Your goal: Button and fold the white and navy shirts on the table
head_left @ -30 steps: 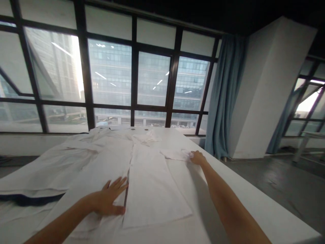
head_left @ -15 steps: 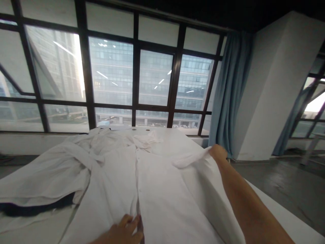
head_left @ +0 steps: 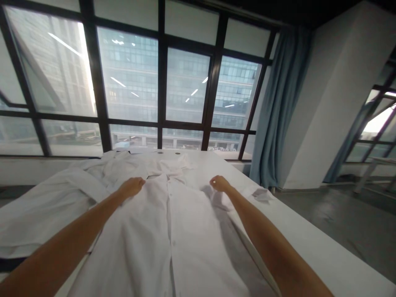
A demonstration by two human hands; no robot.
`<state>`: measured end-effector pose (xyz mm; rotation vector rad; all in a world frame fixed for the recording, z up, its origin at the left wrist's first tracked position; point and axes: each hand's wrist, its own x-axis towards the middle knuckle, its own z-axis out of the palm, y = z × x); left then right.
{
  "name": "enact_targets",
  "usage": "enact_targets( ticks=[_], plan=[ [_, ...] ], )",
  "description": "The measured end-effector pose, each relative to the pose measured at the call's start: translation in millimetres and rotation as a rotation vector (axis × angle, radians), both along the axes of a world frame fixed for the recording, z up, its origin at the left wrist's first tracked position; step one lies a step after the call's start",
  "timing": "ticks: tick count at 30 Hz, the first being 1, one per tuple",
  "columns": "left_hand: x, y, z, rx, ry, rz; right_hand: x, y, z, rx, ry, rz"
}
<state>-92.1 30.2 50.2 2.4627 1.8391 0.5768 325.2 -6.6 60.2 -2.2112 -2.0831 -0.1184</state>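
Big black-framed window (head_left: 161, 82) ahead, blue curtain (head_left: 272, 111) at right, white table (head_left: 324, 251) below us. White button shirt (head_left: 173, 231) lies flat, front up, along table, collar toward window. Our left hand (head_left: 131, 186) curled on shirt's left shoulder, our right hand (head_left: 219, 183) curled on its right shoulder; we cannot tell whether either pinches cloth. More white garments (head_left: 46, 206) heaped at left.

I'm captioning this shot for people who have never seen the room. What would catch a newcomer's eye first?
A white shirt lies spread, button placket up, along the long white table. The left hand and right hand rest on its shoulders near the collar. Behind the table, a black-framed window wall shows an office building, and a blue curtain hangs at its right.
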Motion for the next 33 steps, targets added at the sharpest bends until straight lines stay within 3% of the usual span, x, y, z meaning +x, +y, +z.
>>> enact_targets(
  ticks=[4, 7, 10, 13, 16, 20, 23, 25, 28, 33],
  plan=[
    [6, 23, -10.2, -0.053, 0.079, 0.048, -65, 24, -18.5, -0.066, 0.073, 0.168],
    [11, 35, -11.2, -0.058, 0.098, 0.051, -92, 34, -22.5, -0.094, 0.116, 0.212],
    [8, 42, -6.1, -0.145, 0.108, 0.003, -102, 36, -16.7, -0.177, 0.151, 0.268],
    [2, 42, 0.7, -0.352, 0.123, -0.114, -105, 34, -7.5, -0.393, 0.239, 0.386],
    [1, 36, 6.2, -0.481, 0.139, -0.205, -107, 28, -2.3, -0.621, 0.427, 0.462],
    [9, 23, 11.9, -0.56, 0.048, -0.259, -115, 20, -2.9, -0.753, 0.682, 0.515],
    [14, 15, 14.7, -0.637, -0.217, -0.256, -120, 17, -1.0, -0.707, 0.775, 0.597],
    [14, 14, 16.5, -0.607, -0.361, -0.267, -120, 18, 5.0, -0.642, 0.774, 0.599],
    [8, 23, 24.0, -0.43, -0.464, -0.291, -113, 23, 23.3, -0.455, 0.636, 0.546],
    [11, 54, 48.0, -0.022, -0.472, -0.244, -102, 44, 57.0, 0.047, 0.308, 0.415]
  ],
)
